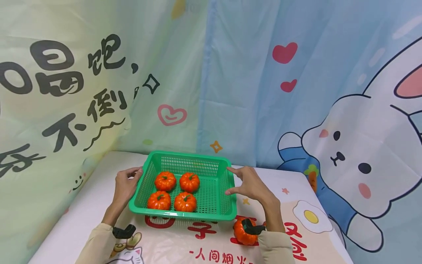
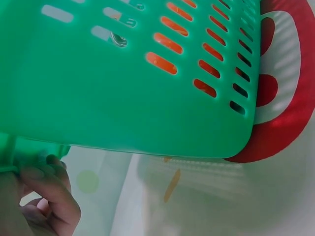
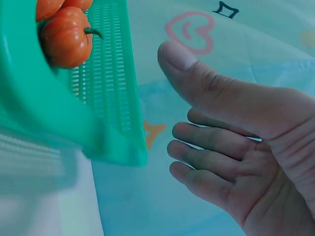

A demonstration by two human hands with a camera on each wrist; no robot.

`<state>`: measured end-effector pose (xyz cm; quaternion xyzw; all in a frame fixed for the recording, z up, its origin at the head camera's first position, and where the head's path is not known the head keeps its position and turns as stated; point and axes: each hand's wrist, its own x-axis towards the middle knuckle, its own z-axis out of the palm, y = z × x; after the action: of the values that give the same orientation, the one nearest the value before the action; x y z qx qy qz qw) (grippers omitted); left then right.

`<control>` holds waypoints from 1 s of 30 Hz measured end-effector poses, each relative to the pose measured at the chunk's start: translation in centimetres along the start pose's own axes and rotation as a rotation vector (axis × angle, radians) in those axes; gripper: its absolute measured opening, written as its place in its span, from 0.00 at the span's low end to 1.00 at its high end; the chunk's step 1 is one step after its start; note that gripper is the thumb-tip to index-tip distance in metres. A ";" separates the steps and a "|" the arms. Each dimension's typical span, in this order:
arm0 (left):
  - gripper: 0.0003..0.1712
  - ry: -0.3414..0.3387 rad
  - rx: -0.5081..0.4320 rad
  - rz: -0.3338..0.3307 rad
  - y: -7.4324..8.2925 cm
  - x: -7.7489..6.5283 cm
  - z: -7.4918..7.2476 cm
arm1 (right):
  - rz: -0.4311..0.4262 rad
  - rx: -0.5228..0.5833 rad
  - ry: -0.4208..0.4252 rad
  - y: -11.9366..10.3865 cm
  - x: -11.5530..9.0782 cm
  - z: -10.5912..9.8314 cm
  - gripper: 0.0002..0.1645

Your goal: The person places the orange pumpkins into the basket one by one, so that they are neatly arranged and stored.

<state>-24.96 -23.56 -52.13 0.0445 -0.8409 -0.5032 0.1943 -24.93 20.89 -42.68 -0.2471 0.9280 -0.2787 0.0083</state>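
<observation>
Left grip (image 1: 126,183) is seen in the head view pinched on the left rim of a green basket (image 1: 184,215), while the right grip (image 1: 248,183) is held at the opposite rim with thumb and fingers spread wide. By the basket, the middle of the tabletop (image 1: 283,180) is covered, between its two far corners, and the far rim is seen against the far edge. Four orange pumpkins (image 1: 165,181) are gathered in the basket's left part, the right part being left bare. A fifth pumpkin (image 1: 242,238) is seen outside, farther from the far edge than the basket and partly hidden by the right wrist.

By the left wrist view, the fingers are shown bent at the rim, beneath it; orange is glimpsed through the slots of the wall. Whether the base is lifted or rested on the tabletop cannot be told for certain.

By the right wrist view, a gap is shown between the straight fingers and the basket, so nothing is held on that side.

Judging by this, four pumpkins are already placed and one side of the basket is secured; a right-side hold is not yet made, and one pumpkin is left out.
</observation>
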 end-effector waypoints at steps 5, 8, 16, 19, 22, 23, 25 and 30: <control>0.19 -0.005 0.011 -0.004 0.0 -0.1 0.0 | 0.040 0.018 0.014 0.6 -1.0 -0.1 0.54; 0.20 -0.010 0.011 -0.007 0.0 -0.2 0.0 | 0.071 0.021 0.016 0.8 -1.5 -0.2 0.52; 0.19 -0.013 0.003 0.001 0.2 0.0 0.0 | 0.166 0.014 0.027 1.6 -2.8 -0.3 0.50; 0.19 -0.011 0.000 0.003 0.2 0.0 0.1 | 0.169 0.012 0.024 1.8 -3.3 -0.5 0.49; 0.19 -0.011 0.001 0.006 0.1 0.1 0.1 | 0.162 -0.005 0.024 2.1 -3.7 -0.6 0.48; 0.19 -0.008 0.003 0.007 0.2 0.1 0.1 | 0.166 -0.008 0.023 2.1 -3.9 -0.7 0.47; 0.19 -0.008 0.005 0.007 0.2 0.0 0.1 | 0.182 -0.008 0.020 2.2 -4.2 -0.7 0.48; 0.20 -0.019 0.000 -0.002 0.4 -0.1 -0.1 | 0.211 0.000 0.003 2.5 -5.1 -0.7 0.48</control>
<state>-24.77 -23.43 -51.77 0.0403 -0.8427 -0.5037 0.1857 -21.72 25.41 -44.00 -0.1476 0.9489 -0.2765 0.0363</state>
